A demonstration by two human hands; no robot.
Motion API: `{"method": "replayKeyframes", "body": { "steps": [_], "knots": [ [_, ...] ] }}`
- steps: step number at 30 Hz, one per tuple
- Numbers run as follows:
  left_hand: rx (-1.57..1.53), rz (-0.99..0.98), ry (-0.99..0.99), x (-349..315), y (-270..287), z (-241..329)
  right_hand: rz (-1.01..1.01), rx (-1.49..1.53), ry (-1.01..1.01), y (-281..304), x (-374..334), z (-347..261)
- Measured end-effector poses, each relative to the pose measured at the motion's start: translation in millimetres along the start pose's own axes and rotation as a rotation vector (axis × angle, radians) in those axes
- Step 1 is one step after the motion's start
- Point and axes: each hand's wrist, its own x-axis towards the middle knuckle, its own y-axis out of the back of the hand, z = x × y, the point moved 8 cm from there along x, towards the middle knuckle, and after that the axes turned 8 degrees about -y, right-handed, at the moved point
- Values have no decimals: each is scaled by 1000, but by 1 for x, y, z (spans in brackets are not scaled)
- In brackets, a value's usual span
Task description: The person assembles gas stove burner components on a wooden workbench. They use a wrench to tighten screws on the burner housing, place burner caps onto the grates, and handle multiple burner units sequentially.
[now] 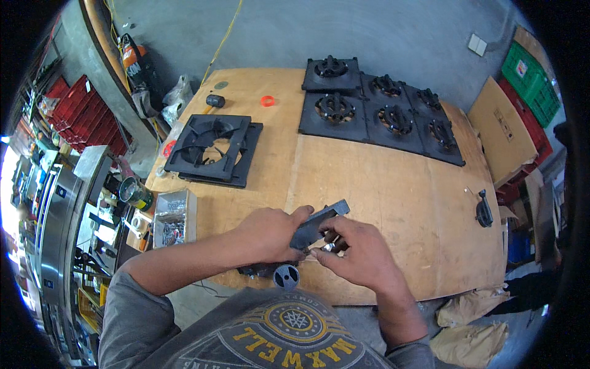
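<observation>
My left hand is closed around a dark grey angular part, which it holds tilted above the near edge of the table. My right hand is at the right side of that part, its thumb and fingers pinched by a small shiny metal piece. The fingers partly hide this piece, so its kind is unclear. Just below my hands, a grey round disc with dark slots shows at the table edge. Beside the disc is a black part, mostly covered by my left forearm.
Black square plates with round centres stand at the back right of the wooden table. Stacked black frames, a mallet and an orange ring lie left. A metal box of small hardware is at the left edge.
</observation>
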Motion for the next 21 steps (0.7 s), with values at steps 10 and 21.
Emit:
{"method": "replayKeyframes", "body": {
  "steps": [10,21],
  "knots": [
    [45,71,-38,6,1,-2,-184,-1089,218,-71,9,-44],
    [-57,76,-110,5,0,-5,-195,-627,107,-49,30,83]
  ]
}}
